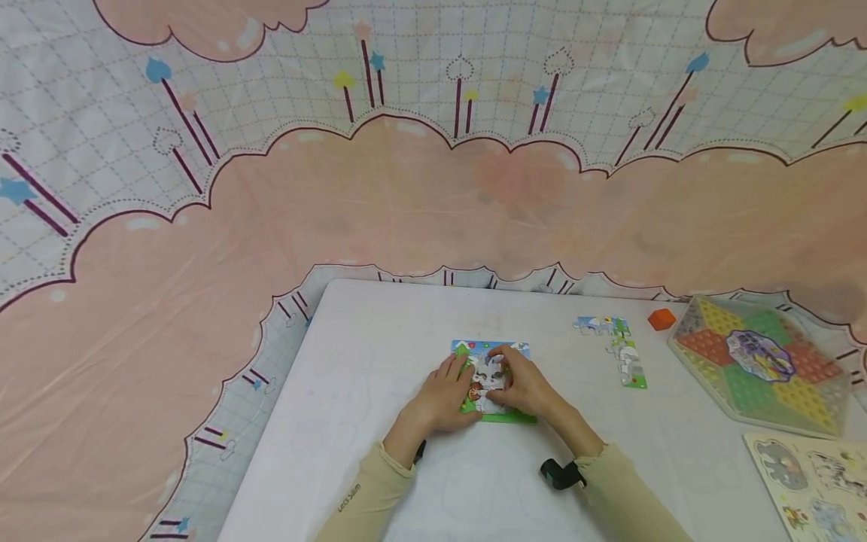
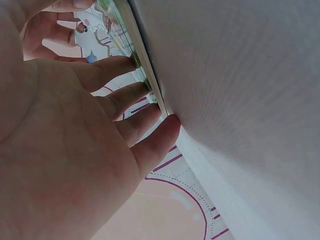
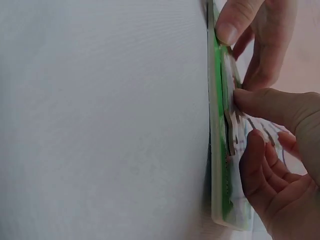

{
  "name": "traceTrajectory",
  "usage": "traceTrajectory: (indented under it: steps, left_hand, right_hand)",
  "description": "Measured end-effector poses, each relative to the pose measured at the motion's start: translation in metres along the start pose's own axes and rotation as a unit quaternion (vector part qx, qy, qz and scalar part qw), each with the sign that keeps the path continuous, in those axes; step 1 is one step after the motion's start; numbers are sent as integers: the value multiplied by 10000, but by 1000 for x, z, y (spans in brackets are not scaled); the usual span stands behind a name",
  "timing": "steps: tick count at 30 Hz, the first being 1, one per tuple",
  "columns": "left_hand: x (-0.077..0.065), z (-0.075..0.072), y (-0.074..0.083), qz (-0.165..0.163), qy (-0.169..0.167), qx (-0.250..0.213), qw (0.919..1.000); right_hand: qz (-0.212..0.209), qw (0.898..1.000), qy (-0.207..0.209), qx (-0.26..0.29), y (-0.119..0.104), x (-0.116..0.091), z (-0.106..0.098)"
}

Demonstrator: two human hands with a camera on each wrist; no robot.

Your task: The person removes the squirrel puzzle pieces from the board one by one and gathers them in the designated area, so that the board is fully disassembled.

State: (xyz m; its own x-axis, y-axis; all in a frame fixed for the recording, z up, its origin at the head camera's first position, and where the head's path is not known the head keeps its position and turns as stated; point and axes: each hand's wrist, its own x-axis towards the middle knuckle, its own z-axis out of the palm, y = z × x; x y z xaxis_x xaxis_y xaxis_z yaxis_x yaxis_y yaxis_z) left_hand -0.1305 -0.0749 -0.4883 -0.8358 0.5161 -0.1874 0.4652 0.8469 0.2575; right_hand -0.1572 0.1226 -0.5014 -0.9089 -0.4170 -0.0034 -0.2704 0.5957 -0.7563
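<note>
A small jigsaw puzzle with a green lower border (image 1: 508, 418) and a white animal picture lies on the white table. My left hand (image 1: 443, 395) rests along its left side with fingers extended; in the left wrist view the fingertips (image 2: 145, 92) touch the board's edge. My right hand (image 1: 524, 384) is over the right part, thumb and index finger bent around a pale puzzle piece (image 1: 491, 370). The right wrist view shows a piece (image 3: 229, 132) tilted slightly above the board, with the right thumb (image 3: 265, 104) against it. The fingers hide part of the picture.
Joined puzzle pieces (image 1: 628, 361) lie to the right, near an orange block (image 1: 661, 319). Farther right are a clear box (image 1: 819, 376) of coloured parts and a wooden animal board (image 1: 809, 482). A patterned cloth (image 1: 433, 203) hangs behind the table (image 1: 359, 339).
</note>
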Motion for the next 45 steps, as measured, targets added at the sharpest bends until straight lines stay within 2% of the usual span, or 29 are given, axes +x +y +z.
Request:
traceTrajectory:
  steps: [6, 23, 35, 41, 45]
  left_hand:
    - [-1, -1, 1, 12, 46, -47, 10000]
    - [-2, -2, 1, 40, 71, -50, 10000]
    - [-1, -1, 1, 16, 9, -64, 10000]
    - [0, 0, 0, 9, -55, -163, 9999]
    - [0, -1, 0, -14, -68, -217, 9997]
  right_hand:
    - [-196, 9997, -8, 140, 5, -2, 2]
    - [-235, 9996, -20, 124, 5, -6, 0]
    - [-65, 9985, 303, 443, 8, -7, -1]
    - [122, 9990, 411, 159, 12, -8, -10]
    - [236, 9991, 324, 131, 14, -9, -16]
